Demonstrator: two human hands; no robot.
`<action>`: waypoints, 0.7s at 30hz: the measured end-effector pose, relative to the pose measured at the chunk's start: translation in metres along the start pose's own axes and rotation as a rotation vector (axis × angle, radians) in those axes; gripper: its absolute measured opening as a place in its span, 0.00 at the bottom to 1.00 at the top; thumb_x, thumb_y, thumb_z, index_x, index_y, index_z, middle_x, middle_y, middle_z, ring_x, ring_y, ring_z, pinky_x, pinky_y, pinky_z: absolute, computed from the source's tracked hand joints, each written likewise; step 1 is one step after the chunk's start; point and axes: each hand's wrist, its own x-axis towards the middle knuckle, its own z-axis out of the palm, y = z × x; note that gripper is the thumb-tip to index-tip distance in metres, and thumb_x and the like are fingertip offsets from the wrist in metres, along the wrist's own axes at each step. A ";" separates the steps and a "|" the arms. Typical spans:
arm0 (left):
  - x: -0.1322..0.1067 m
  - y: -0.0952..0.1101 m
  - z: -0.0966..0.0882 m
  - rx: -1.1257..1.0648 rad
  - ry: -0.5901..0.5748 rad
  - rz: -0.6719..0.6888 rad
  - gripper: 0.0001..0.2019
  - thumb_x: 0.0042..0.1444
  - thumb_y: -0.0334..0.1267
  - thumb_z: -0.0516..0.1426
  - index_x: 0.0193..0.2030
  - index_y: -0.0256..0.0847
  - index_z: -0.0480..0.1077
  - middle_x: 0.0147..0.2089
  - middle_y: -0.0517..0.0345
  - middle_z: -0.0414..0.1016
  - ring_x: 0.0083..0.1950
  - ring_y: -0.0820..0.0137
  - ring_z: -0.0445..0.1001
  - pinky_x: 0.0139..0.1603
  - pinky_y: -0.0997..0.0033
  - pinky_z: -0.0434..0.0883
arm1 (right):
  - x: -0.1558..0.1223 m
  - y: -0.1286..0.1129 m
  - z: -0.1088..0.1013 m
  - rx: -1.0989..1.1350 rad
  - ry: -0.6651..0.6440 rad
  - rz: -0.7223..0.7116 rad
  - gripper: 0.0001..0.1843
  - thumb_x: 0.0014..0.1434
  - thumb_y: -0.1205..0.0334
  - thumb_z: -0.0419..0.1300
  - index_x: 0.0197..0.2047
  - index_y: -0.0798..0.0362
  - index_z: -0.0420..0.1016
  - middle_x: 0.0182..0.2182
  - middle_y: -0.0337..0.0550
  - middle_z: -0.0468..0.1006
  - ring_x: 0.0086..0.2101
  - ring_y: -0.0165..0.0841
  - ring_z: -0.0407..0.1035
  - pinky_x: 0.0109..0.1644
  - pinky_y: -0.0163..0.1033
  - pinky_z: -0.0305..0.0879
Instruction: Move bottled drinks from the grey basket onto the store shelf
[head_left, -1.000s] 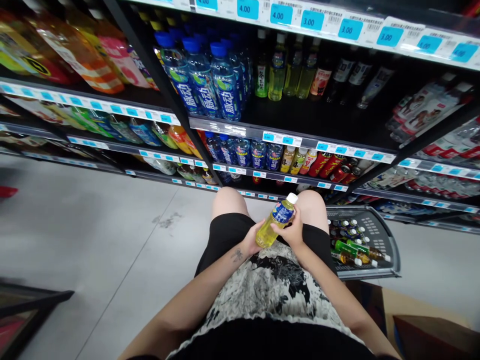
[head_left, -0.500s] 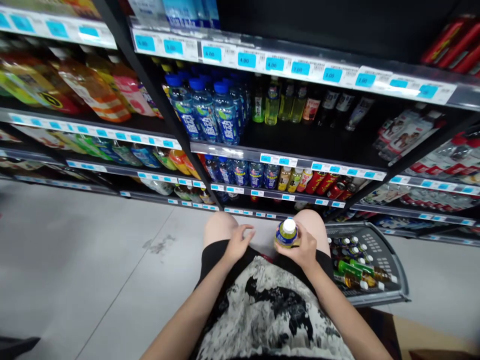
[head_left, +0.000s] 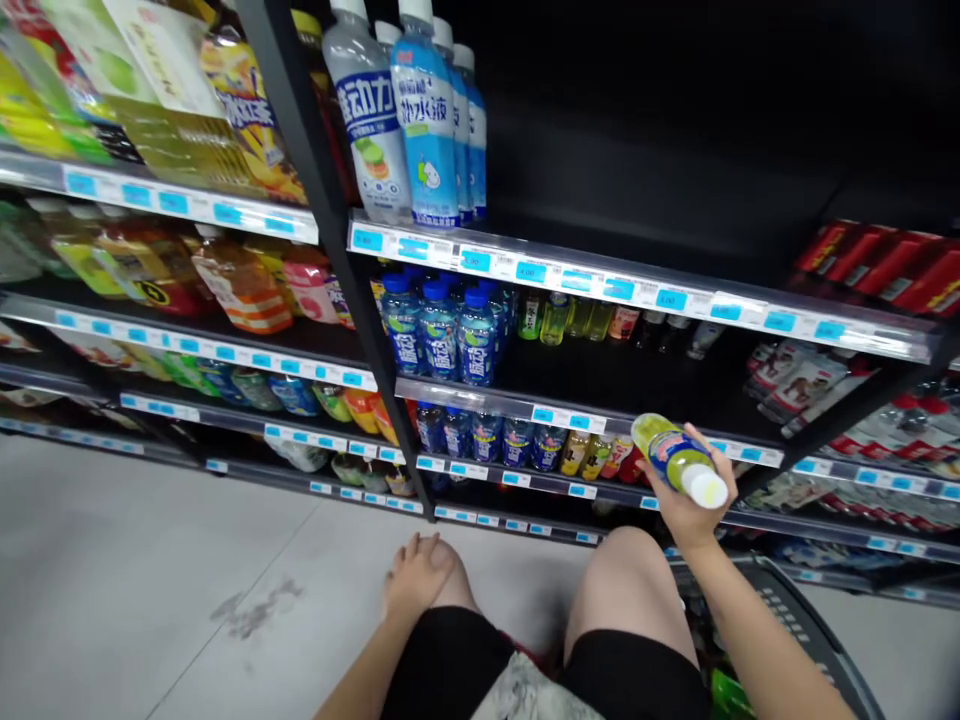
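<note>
Yellow-green bottle (head_left: 661,446) was gripped in the right hand (head_left: 691,512), tilted, white cap (head_left: 705,486) turned back over the palm side, base toward the shelves (head_left: 480,396) beyond. Left hand (head_left: 417,578) was laid over the left knee (head_left: 457,588), fingers loosely spread. Blue-capped bottles (head_left: 477,335) were shelved ahead of the left hand; grey basket (head_left: 821,625) was partly hidden by the right forearm (head_left: 757,622).

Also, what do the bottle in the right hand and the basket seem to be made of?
The bottle in the right hand: probably clear, smooth plastic, from its see-through body, though glass is possible. The basket: likely grey, rather dull moulded plastic, judging by its slotted side.
</note>
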 end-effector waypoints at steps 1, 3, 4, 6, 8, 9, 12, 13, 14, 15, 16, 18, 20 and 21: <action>0.003 0.002 -0.002 0.006 -0.013 0.011 0.32 0.67 0.50 0.51 0.77 0.49 0.58 0.80 0.52 0.46 0.77 0.49 0.48 0.71 0.43 0.58 | 0.013 0.000 0.009 0.017 0.041 -0.022 0.51 0.46 0.44 0.73 0.64 0.52 0.52 0.59 0.52 0.69 0.62 0.30 0.69 0.74 0.48 0.67; 0.007 0.007 -0.005 0.031 -0.039 0.017 0.31 0.67 0.49 0.50 0.76 0.49 0.59 0.79 0.53 0.47 0.78 0.50 0.48 0.71 0.45 0.59 | 0.037 -0.001 0.030 0.042 0.086 0.043 0.52 0.48 0.43 0.72 0.67 0.53 0.50 0.61 0.53 0.67 0.62 0.28 0.68 0.74 0.45 0.68; 0.009 0.011 -0.007 0.051 -0.045 0.016 0.31 0.68 0.49 0.49 0.76 0.48 0.60 0.79 0.52 0.48 0.77 0.50 0.49 0.70 0.44 0.59 | 0.048 -0.002 0.041 0.055 0.085 0.127 0.53 0.47 0.40 0.71 0.67 0.54 0.52 0.62 0.53 0.66 0.62 0.27 0.69 0.72 0.42 0.70; 0.012 0.019 -0.008 0.090 -0.042 0.014 0.31 0.68 0.48 0.47 0.75 0.47 0.61 0.79 0.50 0.49 0.77 0.49 0.50 0.69 0.43 0.59 | 0.068 -0.004 0.063 0.081 0.038 0.311 0.58 0.44 0.34 0.70 0.69 0.55 0.56 0.62 0.53 0.64 0.60 0.26 0.69 0.65 0.36 0.74; 0.014 0.025 -0.006 0.113 -0.036 0.008 0.31 0.68 0.48 0.47 0.75 0.45 0.61 0.79 0.49 0.49 0.77 0.48 0.50 0.69 0.42 0.59 | 0.083 -0.006 0.083 0.081 -0.052 0.421 0.61 0.43 0.32 0.70 0.71 0.54 0.56 0.62 0.52 0.65 0.59 0.27 0.68 0.63 0.34 0.74; 0.014 0.028 -0.005 0.119 -0.037 0.004 0.31 0.68 0.48 0.46 0.75 0.45 0.61 0.79 0.49 0.49 0.77 0.48 0.49 0.69 0.41 0.58 | 0.089 -0.007 0.093 0.058 -0.101 0.447 0.61 0.43 0.32 0.70 0.72 0.52 0.56 0.61 0.51 0.66 0.59 0.27 0.67 0.64 0.35 0.73; 0.016 0.032 -0.002 0.140 -0.054 0.004 0.30 0.68 0.47 0.46 0.75 0.47 0.61 0.79 0.51 0.49 0.78 0.49 0.49 0.70 0.42 0.56 | 0.102 -0.010 0.120 -0.053 -0.216 0.508 0.58 0.45 0.35 0.69 0.74 0.44 0.56 0.58 0.47 0.70 0.58 0.31 0.68 0.66 0.39 0.70; 0.016 0.033 -0.002 0.147 -0.058 0.007 0.30 0.68 0.47 0.46 0.75 0.48 0.61 0.79 0.52 0.50 0.77 0.50 0.50 0.70 0.42 0.57 | 0.105 -0.011 0.129 -0.076 -0.237 0.531 0.57 0.46 0.35 0.69 0.74 0.42 0.55 0.57 0.47 0.71 0.57 0.32 0.68 0.66 0.40 0.69; 0.017 0.034 -0.003 0.153 -0.058 0.011 0.29 0.69 0.46 0.46 0.75 0.49 0.62 0.79 0.53 0.50 0.77 0.51 0.50 0.70 0.43 0.57 | 0.109 -0.011 0.139 -0.089 -0.248 0.555 0.57 0.46 0.36 0.69 0.75 0.41 0.54 0.57 0.46 0.71 0.57 0.32 0.68 0.66 0.39 0.69; 0.017 0.034 -0.003 0.161 -0.062 0.011 0.29 0.68 0.46 0.47 0.75 0.50 0.62 0.79 0.53 0.51 0.77 0.52 0.51 0.69 0.43 0.57 | 0.113 -0.010 0.148 -0.095 -0.256 0.581 0.57 0.47 0.35 0.68 0.75 0.41 0.52 0.56 0.46 0.71 0.57 0.32 0.68 0.65 0.39 0.68; 0.018 0.035 -0.004 0.168 -0.061 0.012 0.29 0.68 0.46 0.47 0.74 0.51 0.63 0.79 0.54 0.51 0.77 0.53 0.51 0.69 0.44 0.58 | 0.118 -0.009 0.157 -0.097 -0.265 0.614 0.57 0.48 0.35 0.67 0.76 0.40 0.51 0.56 0.45 0.71 0.57 0.33 0.68 0.64 0.38 0.68; 0.018 0.036 -0.005 0.180 -0.053 0.014 0.28 0.68 0.46 0.47 0.74 0.51 0.64 0.78 0.54 0.52 0.77 0.54 0.52 0.69 0.45 0.58 | 0.128 -0.004 0.176 -0.114 -0.287 0.694 0.60 0.45 0.34 0.69 0.76 0.39 0.48 0.57 0.45 0.71 0.56 0.34 0.68 0.63 0.38 0.68; 0.019 0.036 -0.006 0.190 -0.055 0.016 0.28 0.68 0.45 0.47 0.74 0.51 0.63 0.78 0.53 0.52 0.77 0.54 0.52 0.69 0.45 0.58 | 0.139 0.003 0.194 -0.153 -0.321 0.742 0.61 0.41 0.32 0.70 0.73 0.44 0.54 0.58 0.46 0.69 0.57 0.36 0.67 0.63 0.39 0.67; 0.019 0.036 -0.005 0.194 -0.058 0.014 0.28 0.68 0.46 0.47 0.74 0.51 0.63 0.78 0.53 0.52 0.76 0.54 0.52 0.69 0.45 0.58 | 0.142 0.007 0.202 -0.167 -0.336 0.737 0.60 0.40 0.29 0.69 0.70 0.48 0.58 0.58 0.48 0.68 0.57 0.37 0.67 0.63 0.38 0.66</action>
